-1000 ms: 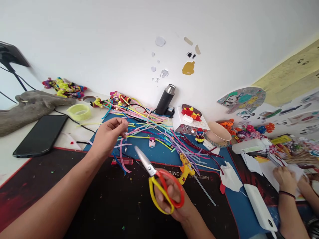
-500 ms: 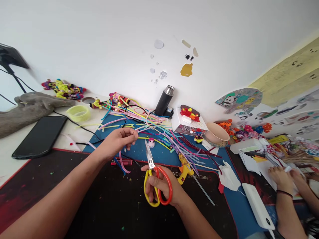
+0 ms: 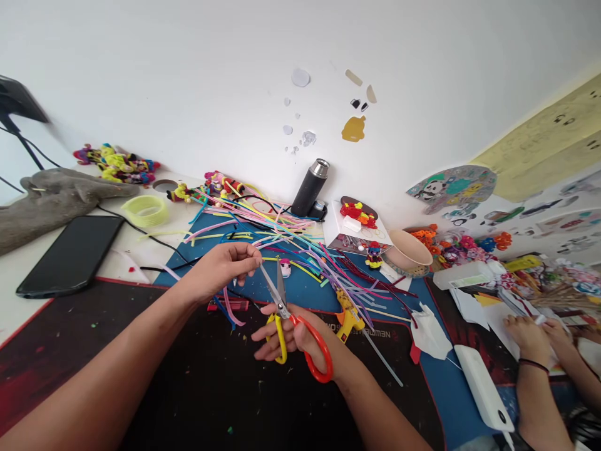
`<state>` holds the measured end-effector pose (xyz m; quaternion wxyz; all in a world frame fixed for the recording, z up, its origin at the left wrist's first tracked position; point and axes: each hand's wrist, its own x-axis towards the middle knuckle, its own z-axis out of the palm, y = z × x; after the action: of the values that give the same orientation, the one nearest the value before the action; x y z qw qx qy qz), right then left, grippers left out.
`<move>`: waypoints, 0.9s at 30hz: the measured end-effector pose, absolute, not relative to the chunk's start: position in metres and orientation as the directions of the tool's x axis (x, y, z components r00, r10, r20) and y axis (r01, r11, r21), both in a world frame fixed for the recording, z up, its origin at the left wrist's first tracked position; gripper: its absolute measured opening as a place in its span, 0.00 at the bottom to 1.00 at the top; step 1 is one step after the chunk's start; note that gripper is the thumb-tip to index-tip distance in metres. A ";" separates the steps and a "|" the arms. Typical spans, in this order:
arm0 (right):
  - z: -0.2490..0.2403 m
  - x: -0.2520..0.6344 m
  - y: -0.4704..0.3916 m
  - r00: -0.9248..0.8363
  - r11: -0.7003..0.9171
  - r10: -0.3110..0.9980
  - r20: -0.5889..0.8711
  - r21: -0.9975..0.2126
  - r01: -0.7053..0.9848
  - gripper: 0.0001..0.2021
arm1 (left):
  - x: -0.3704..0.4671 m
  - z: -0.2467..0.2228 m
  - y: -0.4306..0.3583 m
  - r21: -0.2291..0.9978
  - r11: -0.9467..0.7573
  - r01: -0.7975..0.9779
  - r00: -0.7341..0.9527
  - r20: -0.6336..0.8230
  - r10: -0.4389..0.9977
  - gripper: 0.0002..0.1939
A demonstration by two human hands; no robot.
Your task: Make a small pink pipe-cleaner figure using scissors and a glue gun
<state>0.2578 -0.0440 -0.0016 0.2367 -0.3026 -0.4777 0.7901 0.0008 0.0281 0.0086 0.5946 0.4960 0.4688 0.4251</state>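
Observation:
My right hand [image 3: 300, 341] grips a pair of scissors [image 3: 280, 308] by its yellow and red handles, above the black desk mat [image 3: 211, 388]. The two blades are spread apart and point up and away from me. My left hand [image 3: 237, 263] has its thumb and fingertips pinched together close to the left blade's tip; what the pinch holds, if anything, is too small to make out. Just beyond the blades lies a small white and pink doll head [image 3: 284, 268]. Behind both hands spreads a heap of coloured pipe cleaners [image 3: 282, 232].
A yellow glue gun [image 3: 348, 316] lies right of my right hand. Further back stand a black flask [image 3: 311, 186] and a white box [image 3: 354, 235]. A phone [image 3: 70, 254] lies at left. A co-worker's hands [image 3: 530, 335] are at right, near a white power bank [image 3: 482, 388].
The scissors have gone from nearly closed to spread blades, and the handles have moved apart. My right fingers have stretched out on the yellow handle. My left hand stays pinched in about the same place.

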 end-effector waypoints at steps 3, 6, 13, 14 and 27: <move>0.003 0.254 -0.044 -0.645 -0.404 0.706 -0.293 -0.914 -0.028 0.38 | 0.000 0.008 0.028 0.988 0.154 -0.028 0.210 -0.145 0.967 0.22; 0.009 0.250 -0.045 -0.597 -0.374 0.744 -0.300 -0.928 0.001 0.37 | 0.000 0.007 0.028 0.985 0.167 -0.033 0.209 -0.156 0.965 0.21; 0.007 0.245 -0.044 -0.468 -0.398 0.804 -0.366 -0.917 0.035 0.37 | 0.003 0.014 0.026 0.984 0.180 0.002 0.229 -0.175 0.958 0.20; 0.006 0.244 -0.044 -0.457 -0.404 0.805 -0.378 -0.914 0.043 0.37 | 0.004 0.015 0.025 0.983 0.181 0.018 0.234 -0.180 0.955 0.20; 0.004 0.235 -0.045 -0.443 -0.416 0.792 -0.421 -0.902 0.114 0.38 | 0.006 0.013 0.021 0.977 0.104 0.184 0.283 -0.154 0.947 0.19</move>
<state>0.2350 -0.0455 0.0035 0.2426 -0.4688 -0.4828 0.6988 0.0056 0.0214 0.0131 0.5572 0.5754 0.4913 0.3421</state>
